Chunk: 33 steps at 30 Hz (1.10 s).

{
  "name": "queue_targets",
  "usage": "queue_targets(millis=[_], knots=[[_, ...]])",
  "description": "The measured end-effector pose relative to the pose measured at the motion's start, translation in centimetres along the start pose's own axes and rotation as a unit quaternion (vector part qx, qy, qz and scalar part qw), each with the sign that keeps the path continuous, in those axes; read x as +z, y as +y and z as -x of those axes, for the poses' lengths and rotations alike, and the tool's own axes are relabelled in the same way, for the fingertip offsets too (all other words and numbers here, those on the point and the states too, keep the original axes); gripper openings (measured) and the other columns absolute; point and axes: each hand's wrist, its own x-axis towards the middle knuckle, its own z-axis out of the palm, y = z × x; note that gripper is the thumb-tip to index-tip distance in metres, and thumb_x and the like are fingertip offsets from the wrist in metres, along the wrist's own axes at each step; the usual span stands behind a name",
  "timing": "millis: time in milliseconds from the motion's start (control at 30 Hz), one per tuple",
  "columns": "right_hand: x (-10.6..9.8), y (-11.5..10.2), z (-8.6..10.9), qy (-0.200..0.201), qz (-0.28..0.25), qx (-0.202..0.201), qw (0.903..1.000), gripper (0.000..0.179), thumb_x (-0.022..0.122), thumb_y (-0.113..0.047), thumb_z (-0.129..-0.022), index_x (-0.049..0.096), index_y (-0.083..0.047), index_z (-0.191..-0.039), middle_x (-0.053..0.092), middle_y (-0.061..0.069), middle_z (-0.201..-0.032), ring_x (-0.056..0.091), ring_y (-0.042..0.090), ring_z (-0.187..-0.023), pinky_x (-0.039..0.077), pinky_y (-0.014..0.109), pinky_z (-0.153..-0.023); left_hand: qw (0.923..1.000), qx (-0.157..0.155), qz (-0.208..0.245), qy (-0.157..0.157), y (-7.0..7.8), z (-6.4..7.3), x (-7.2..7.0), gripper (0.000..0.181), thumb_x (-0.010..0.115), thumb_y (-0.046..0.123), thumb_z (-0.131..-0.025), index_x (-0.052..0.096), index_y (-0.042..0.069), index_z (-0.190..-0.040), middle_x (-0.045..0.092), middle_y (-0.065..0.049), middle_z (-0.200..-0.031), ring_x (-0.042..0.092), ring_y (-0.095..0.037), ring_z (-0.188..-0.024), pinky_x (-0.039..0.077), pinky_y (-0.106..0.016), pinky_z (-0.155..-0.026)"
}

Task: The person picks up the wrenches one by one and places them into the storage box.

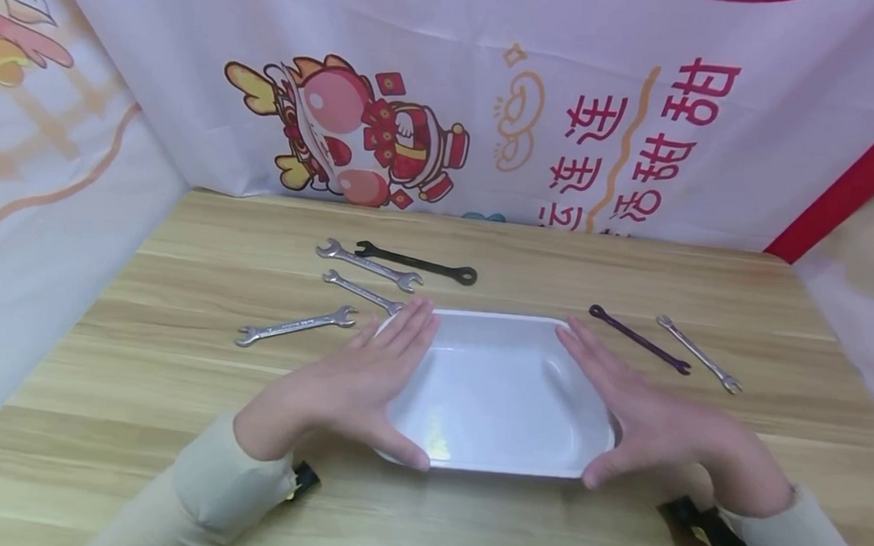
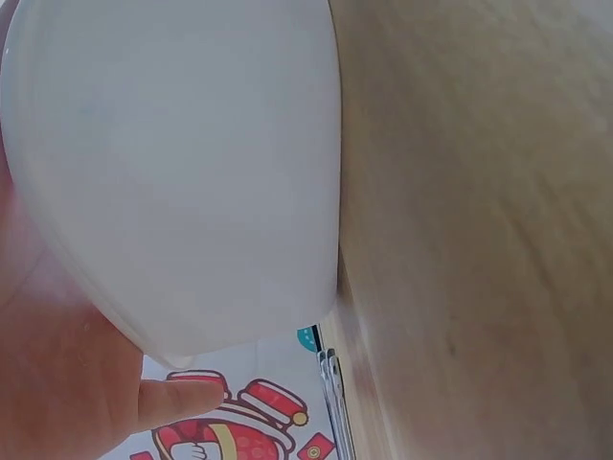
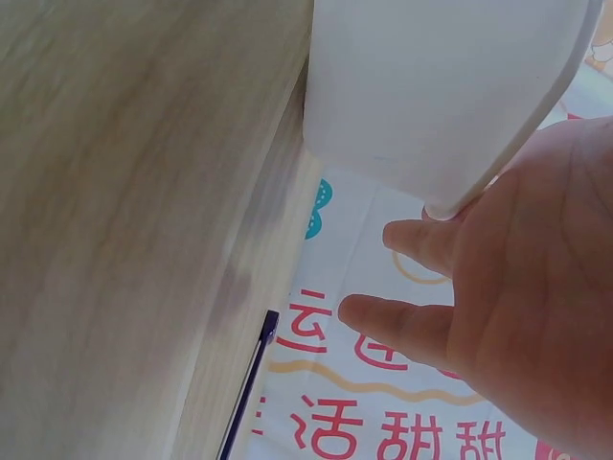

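Note:
A white rectangular tray (image 1: 504, 406) with raised walls stands on the wooden table, in the middle of the head view. My left hand (image 1: 361, 387) lies along its left end, the fingers stretched toward the far corner and the thumb at the near edge. At the opposite end is my right hand (image 1: 649, 415), its fingers spread and straight, thumb by the near right corner. The left wrist view shows the tray's outer wall (image 2: 192, 172) against the left palm. In the right wrist view two right-hand fingers (image 3: 402, 321) extend past the tray.
Left of the tray lie silver wrenches (image 1: 297, 325) and a black wrench (image 1: 417, 263); one silver wrench (image 1: 361, 290) ends by my left fingertips. To the right are a dark purple wrench (image 1: 639, 340) and a silver wrench (image 1: 698, 353). A printed cloth (image 1: 521, 128) hangs behind the table.

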Motion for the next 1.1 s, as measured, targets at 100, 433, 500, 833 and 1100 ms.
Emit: queue_targets(millis=[100, 433, 500, 833, 1100], knots=[[0.0, 0.0, 0.0, 0.001, -0.002, -0.006, 1.0000, 0.139, 0.089, -0.052, -0.063, -0.007, -0.023, -0.160, -0.019, 0.007, -0.167, 0.006, 0.052, -0.149, 0.032, 0.076, -0.103, 1.0000, -0.001, -0.004, -0.003, 0.0, 0.1, -0.1, 0.142, 0.060, 0.090, -0.065, -0.010, 0.009, -0.158, -0.030, -0.003, -0.161, -0.020, -0.024, -0.153, 0.009, -0.058, -0.123], [-0.3, 0.5, 0.0, -0.002, -0.005, -0.015, 0.9999, 0.139, 0.089, -0.051, -0.062, -0.004, -0.023, -0.160, -0.010, 0.008, -0.168, 0.011, 0.041, -0.152, 0.037, 0.064, -0.109, 0.9999, 0.004, -0.011, 0.000, -0.1, 0.2, -0.4, 0.141, 0.057, 0.092, -0.065, -0.008, 0.008, -0.158, -0.026, -0.006, -0.163, -0.017, -0.026, -0.154, 0.007, -0.049, -0.125], [-0.7, 0.9, 0.3, 0.007, -0.012, -0.031, 0.9994, 0.138, 0.089, -0.054, -0.062, -0.001, -0.021, -0.161, -0.001, 0.010, -0.169, 0.013, 0.029, -0.153, 0.039, 0.052, -0.112, 0.9999, 0.009, -0.014, 0.001, -0.1, 0.1, -0.3, 0.141, 0.054, 0.093, -0.065, -0.008, 0.007, -0.158, -0.026, -0.007, -0.163, -0.017, -0.026, -0.154, 0.007, -0.048, -0.125], [-3.4, 2.0, 1.4, 0.070, -0.032, 0.035, 0.9964, 0.104, 0.082, -0.035, -0.080, 0.016, -0.025, -0.160, 0.023, 0.009, -0.165, 0.024, 0.030, -0.150, 0.026, 0.031, -0.122, 0.9998, 0.010, -0.016, 0.003, -0.2, 0.0, 0.0, 0.141, 0.053, 0.094, -0.065, -0.005, 0.007, -0.158, -0.026, -0.005, -0.163, -0.017, -0.024, -0.154, 0.009, -0.049, -0.125], [-5.1, 4.5, 0.7, 0.088, 0.003, 0.124, 0.9883, 0.078, 0.074, -0.031, -0.089, 0.035, -0.007, -0.152, 0.048, 0.022, -0.143, 0.051, 0.042, -0.123, 0.050, 0.066, -0.091, 0.9998, 0.010, -0.019, 0.005, 0.0, 0.1, -0.1, 0.141, 0.055, 0.093, -0.065, -0.006, 0.006, -0.158, -0.025, -0.007, -0.163, -0.016, -0.025, -0.154, 0.007, -0.047, -0.125]])
